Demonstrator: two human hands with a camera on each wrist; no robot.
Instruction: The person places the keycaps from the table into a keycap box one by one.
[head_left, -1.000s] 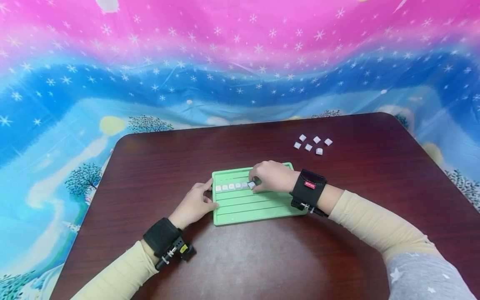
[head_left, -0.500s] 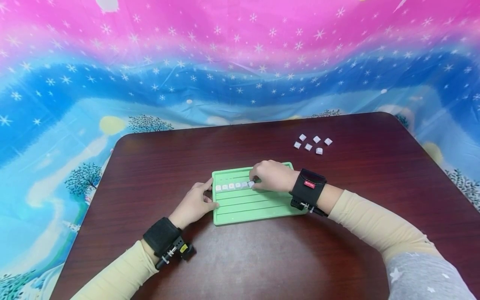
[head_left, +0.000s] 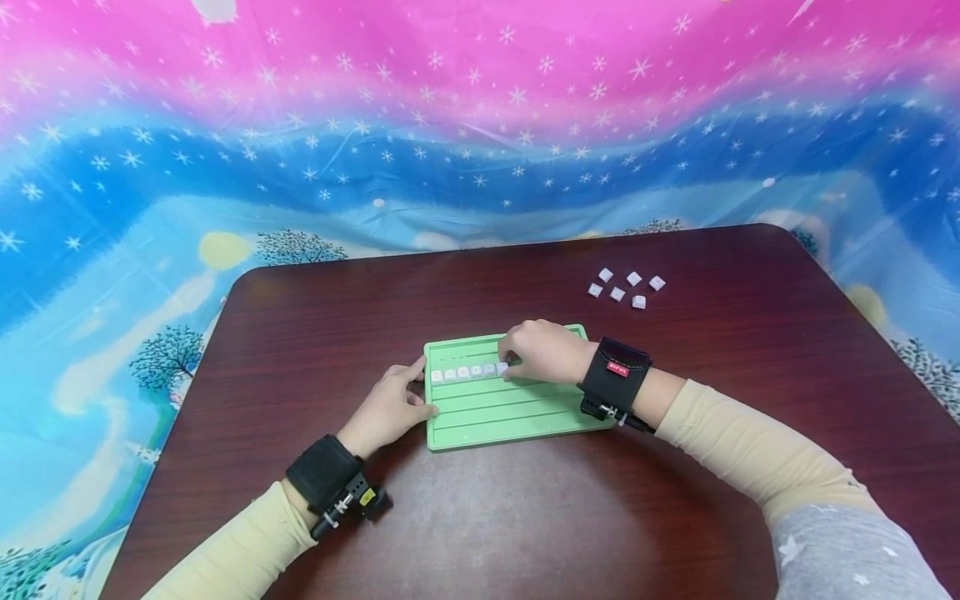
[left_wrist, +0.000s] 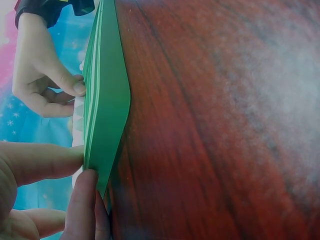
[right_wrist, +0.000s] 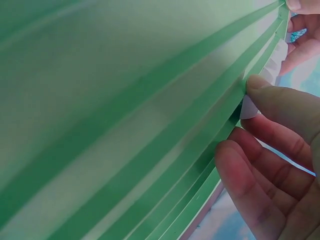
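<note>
A pale green ridged tray (head_left: 517, 417) lies on the dark table. Along one of its upper grooves runs a row of several small white keycaps (head_left: 463, 372), set side by side from the left end. My left hand (head_left: 386, 408) grips the tray's left edge; in the left wrist view its thumb and fingers press against the rim. At the right end of the row, my right hand (head_left: 551, 352) pinches a white keycap (right_wrist: 249, 107) between thumb and finger, low in the groove. Fingers partly cover that keycap, and the hand hides part of the tray's far side.
Several loose white keycaps (head_left: 617, 294) lie on the table (head_left: 337, 317) beyond the tray, to the right. A patterned pink and blue cloth (head_left: 480, 167) hangs behind the table's far edge.
The keycap in my right hand was tilted at the row's end and now sits level with the others. My left hand and the tray have stayed in place.
</note>
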